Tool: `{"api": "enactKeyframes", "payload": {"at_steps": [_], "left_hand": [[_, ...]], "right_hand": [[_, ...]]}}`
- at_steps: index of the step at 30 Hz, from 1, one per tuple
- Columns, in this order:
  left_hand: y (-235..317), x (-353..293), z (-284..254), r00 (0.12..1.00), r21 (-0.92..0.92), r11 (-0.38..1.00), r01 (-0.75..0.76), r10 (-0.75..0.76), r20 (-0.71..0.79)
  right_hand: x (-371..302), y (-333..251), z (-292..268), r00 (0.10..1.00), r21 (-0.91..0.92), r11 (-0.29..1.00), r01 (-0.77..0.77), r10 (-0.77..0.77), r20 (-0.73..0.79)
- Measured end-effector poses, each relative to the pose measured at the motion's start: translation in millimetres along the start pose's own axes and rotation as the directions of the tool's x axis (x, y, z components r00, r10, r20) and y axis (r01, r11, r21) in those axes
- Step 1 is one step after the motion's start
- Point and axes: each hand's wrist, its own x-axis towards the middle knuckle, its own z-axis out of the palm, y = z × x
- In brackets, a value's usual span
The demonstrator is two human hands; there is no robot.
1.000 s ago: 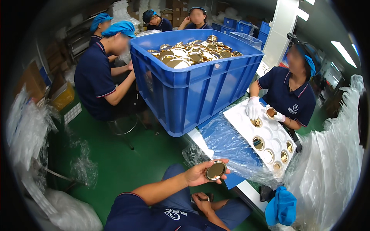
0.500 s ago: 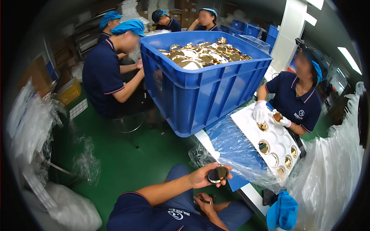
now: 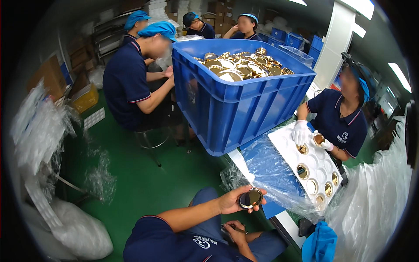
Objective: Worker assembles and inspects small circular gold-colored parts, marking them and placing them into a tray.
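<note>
My left hand (image 3: 231, 201) holds up a round, mirror-shiny disc with a gold rim (image 3: 250, 198), gripped at its edge between thumb and fingers. It is near the table's close corner, and its dark face reflects the surroundings. Lower, over my lap, my right hand (image 3: 236, 231) is closed; a small dark thing shows at its fingers, but I cannot make out its kind. A large blue crate (image 3: 244, 113) heaped with similar gold discs (image 3: 244, 65) stands on the table beyond my hands.
At the right, a co-worker in white gloves (image 3: 301, 132) handles gold pieces over a white tray (image 3: 283, 139) with round hollows. Clear plastic film (image 3: 270, 170) covers part of the table. A blue cap (image 3: 321, 242) lies near the edge. Several other people sit beyond the crate.
The whole view has shifted slightly, so most things sit a little farther right. My left hand still holds the disc, whose reflection has changed. My right hand's fingers look more curled.
</note>
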Motion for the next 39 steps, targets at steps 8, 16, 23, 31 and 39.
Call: {"api": "enactKeyframes", "payload": {"at_steps": [8, 16, 23, 31, 39], "left_hand": [[2.9, -7.8, 0.9, 0.998, 0.032, 0.999, -0.022, 0.024, -0.050], [32.5, -3.2, 3.0, 0.935, -0.055, 0.991, -0.121, 0.095, -0.341], [14.5, -14.3, 0.1, 0.942, 0.130, 0.991, -0.008, 0.052, -0.331], [1.6, -25.3, 3.4, 0.952, 0.233, 0.972, 0.036, 0.038, -0.305], [-5.3, -8.7, 2.0, 0.951, 0.232, 0.972, 0.043, 0.031, -0.308]], "right_hand": [[-25.1, -12.0, -11.7, 0.976, 0.340, 0.915, -0.217, 0.204, 0.074], [-21.7, -96.4, -56.4, 0.997, 0.228, 0.972, 0.056, -0.040, -0.073], [-23.1, -133.9, -104.8, 0.917, 0.000, 0.980, 0.199, -0.186, -0.353], [-33.7, -144.3, -160.1, 0.989, -0.050, 0.999, 0.004, -0.011, -0.147], [-26.4, -124.5, -175.6, 0.972, 0.132, 0.981, 0.141, -0.112, -0.206]]}}
